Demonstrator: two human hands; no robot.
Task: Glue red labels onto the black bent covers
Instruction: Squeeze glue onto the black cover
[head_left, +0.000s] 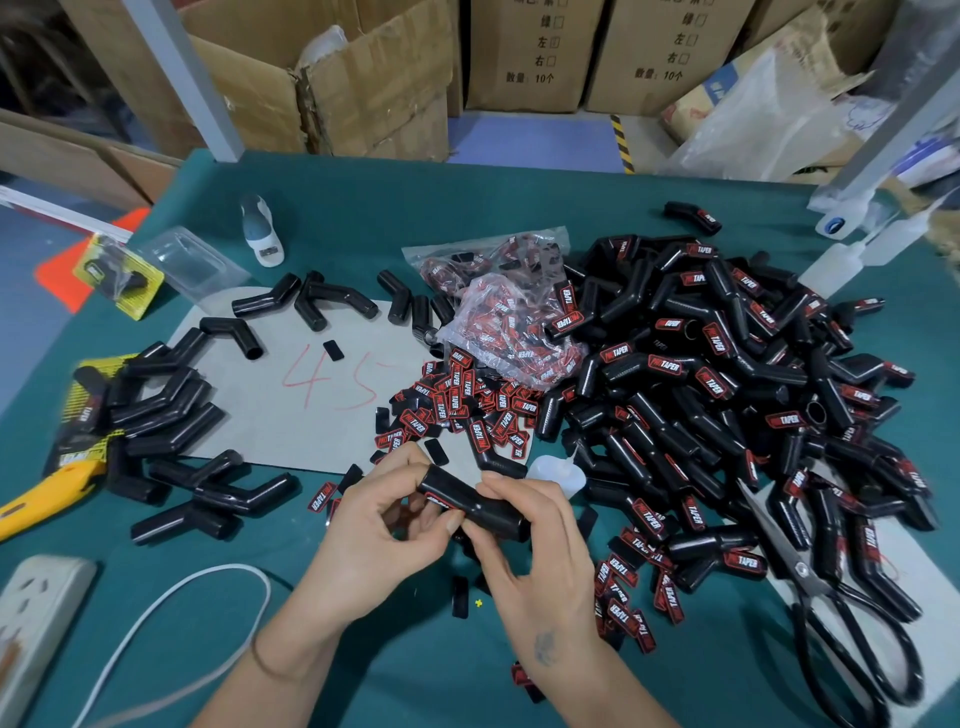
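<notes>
From the head camera, two hands meet low in the middle over a green table (363, 208). The left hand (374, 525) and the right hand (524, 545) both hold one black bent cover (475, 501), fingers curled round it, just above the table. A bit of red shows under the cover by the left thumb; it looks like a label being pressed on, but most of it is hidden. So the step in hand seems to be sticking the label down. Next, I think, the hands need to press it flat and straight, then put the cover with the done ones. On the right is a big pile of finished covers (727, 395) with red labels on them. On the left lie plain covers (171, 415) with no labels yet. Loose red labels (467, 405) sit in a heap just past the hands, next to a clear bag of labels (509, 317). A small clear glue bottle (556, 475) lies just beside the right hand. Black scissors (831, 597) lie at the right. The labels read "PROTAPER". A grey card (311, 395) has "45" in red. The boxes (530, 52) behind show "10" and some Chinese signs.
</notes>
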